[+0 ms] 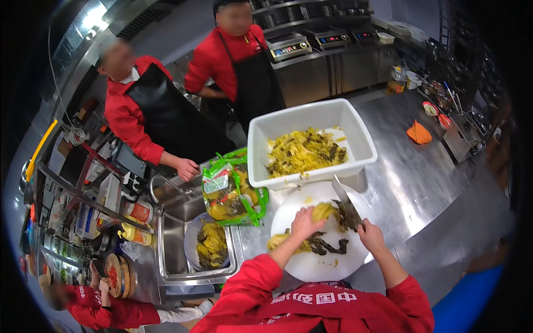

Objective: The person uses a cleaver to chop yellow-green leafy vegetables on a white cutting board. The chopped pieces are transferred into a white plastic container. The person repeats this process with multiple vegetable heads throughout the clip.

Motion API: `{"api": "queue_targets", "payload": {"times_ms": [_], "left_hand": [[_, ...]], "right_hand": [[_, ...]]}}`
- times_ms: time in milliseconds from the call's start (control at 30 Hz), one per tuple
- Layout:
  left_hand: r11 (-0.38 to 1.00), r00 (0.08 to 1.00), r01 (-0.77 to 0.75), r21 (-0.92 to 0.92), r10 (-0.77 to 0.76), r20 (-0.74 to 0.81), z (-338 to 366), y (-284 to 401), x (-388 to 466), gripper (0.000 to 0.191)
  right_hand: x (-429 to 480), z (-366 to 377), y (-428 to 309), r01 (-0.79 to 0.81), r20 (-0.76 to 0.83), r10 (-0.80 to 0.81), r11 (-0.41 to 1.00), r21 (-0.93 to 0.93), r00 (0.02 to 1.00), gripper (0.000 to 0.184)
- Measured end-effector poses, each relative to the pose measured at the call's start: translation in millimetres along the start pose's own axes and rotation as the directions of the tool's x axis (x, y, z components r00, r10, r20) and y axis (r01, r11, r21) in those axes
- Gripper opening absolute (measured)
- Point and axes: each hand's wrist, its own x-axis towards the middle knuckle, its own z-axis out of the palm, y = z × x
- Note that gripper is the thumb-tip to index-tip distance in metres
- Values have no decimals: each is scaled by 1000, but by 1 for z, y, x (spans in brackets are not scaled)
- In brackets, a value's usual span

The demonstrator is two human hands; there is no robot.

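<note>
My right hand (372,237) is closed around the handle of a kitchen knife (346,200), whose wide blade meets dark leafy greens on a round white cutting board (302,268). With my left hand (306,224) I press a bunch of yellow pickled mustard greens (322,211) against the board, left of the blade. More pickled greens (329,244) lie below on the board, partly under my left forearm. Behind the board stands a white plastic tub (360,160) with a heap of cut greens (308,152) in it.
A green-edged clear bag (229,191) of pickled greens lies beside the tub. In the steel sink (170,245) sits a colander (191,245) of greens. Two people in red stand across the counter, one hand (188,169) near the faucet. An orange cloth (419,133) lies to the right.
</note>
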Motion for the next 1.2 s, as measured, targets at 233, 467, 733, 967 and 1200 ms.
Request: {"api": "queue_targets", "payload": {"times_ms": [233, 467, 733, 967, 1200], "left_hand": [[972, 982, -126, 197, 94, 164, 58, -19, -17, 87], [955, 952, -290, -65, 281, -123, 67, -52, -51, 45], [943, 956, -293, -160, 291, -34, 60, -57, -39, 40], [913, 947, -322, -252, 312, -80, 63, -69, -26, 34], [932, 921, -358, -48, 344, -183, 60, -58, -40, 34]], "right_hand": [[-17, -15, 9, 71, -96, -60, 990, 119, 994, 25], [-20, -6, -1, 248, 64, -244, 967, -55, 968, 19], [27, 48, -14, 188, 138, -175, 978, -94, 975, 20], [9, 3, -21, 194, 310, -136, 967, -163, 941, 22], [29, 59, -31, 203, 161, -191, 977, -62, 968, 21]]}}
